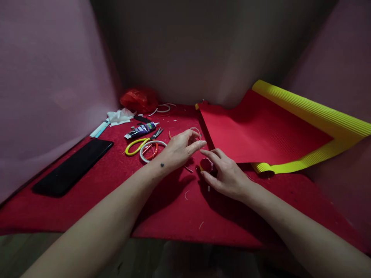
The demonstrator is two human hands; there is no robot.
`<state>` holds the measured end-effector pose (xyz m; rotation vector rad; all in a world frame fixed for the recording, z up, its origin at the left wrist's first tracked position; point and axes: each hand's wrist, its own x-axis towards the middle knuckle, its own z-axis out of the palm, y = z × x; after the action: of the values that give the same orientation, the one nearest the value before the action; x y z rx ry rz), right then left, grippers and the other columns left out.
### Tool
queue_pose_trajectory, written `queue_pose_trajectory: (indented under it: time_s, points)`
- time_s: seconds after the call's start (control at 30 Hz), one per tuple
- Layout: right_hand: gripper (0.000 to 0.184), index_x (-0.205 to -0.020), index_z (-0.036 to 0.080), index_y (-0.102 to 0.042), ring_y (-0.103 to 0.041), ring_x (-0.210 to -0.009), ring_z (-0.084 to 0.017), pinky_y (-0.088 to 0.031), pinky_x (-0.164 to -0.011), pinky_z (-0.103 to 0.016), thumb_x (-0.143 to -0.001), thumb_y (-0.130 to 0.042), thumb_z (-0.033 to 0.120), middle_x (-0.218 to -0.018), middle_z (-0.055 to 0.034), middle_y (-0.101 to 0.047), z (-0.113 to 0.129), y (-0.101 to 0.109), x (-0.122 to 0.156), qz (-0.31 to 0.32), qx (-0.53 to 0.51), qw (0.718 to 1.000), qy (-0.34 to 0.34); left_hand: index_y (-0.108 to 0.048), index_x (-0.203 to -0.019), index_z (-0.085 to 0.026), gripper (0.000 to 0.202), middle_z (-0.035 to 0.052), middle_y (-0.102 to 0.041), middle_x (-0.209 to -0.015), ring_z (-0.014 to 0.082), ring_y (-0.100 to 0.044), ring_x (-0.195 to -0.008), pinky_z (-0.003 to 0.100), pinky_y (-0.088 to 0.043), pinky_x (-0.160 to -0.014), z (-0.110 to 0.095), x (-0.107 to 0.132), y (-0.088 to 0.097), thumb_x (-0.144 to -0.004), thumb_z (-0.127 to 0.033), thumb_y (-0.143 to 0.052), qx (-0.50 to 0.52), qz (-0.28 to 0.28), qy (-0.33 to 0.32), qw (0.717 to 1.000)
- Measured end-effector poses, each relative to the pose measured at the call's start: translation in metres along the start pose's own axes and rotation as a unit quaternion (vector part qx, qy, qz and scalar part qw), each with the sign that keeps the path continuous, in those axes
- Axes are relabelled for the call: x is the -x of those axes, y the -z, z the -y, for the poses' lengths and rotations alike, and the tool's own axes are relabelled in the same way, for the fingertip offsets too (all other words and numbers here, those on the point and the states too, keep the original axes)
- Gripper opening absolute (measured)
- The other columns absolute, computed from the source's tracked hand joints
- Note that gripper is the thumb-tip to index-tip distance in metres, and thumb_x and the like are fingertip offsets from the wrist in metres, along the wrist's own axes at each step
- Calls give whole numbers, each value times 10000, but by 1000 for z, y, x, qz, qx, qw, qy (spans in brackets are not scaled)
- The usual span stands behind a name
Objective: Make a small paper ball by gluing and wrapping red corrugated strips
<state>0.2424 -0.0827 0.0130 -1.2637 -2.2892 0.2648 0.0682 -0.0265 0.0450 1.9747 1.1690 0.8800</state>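
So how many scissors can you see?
1. The scissors with yellow handles lie on the red cloth, just left of the left hand, beside the glue tube. More could be hidden under the red paper.

I am seeing open red bench [162,216] lying in front of both hands, with only small white scraps scattered on it. To the left, the black phone [74,166] is taking up the near-left strip. The yellow-handled scissors [142,143], a white ring [152,148] and a glue tube [142,129] are crowding the space just beyond my left hand [179,148]. The red corrugated sheet [261,131] with its yellow roll [313,112] is blocking the whole right side, right up against my right hand [227,175]. Walls are closing in the back and both sides.
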Motion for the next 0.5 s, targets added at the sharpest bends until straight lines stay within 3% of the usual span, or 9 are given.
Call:
queue_pose_trajectory:
  time_s: [0.33,0.5]
  points:
    - [439,-1243,143,-468,-587,-773,-193,-504,-729,-362,-812,-537,196,-983,-110,-599,-6,-2,2,-42,-35,998,15,-602,-1047,-140,349,89,-668,-957,198,-614,-818,339,-488,-699,1,0,0,-835,-415,-565,-7,-2,9,1000]
    - [432,-1240,139,-476,-569,-733,-208,-468,-632,-339,-811,-502,183,-968,-122,-597,5,10,-10,-37,88,995,16,-618,-988,-150,292,76,-670,-934,195,-606,-821,342,-478,-723,-1,1,3,-842,-396,-556,-15,-20,4,1000]
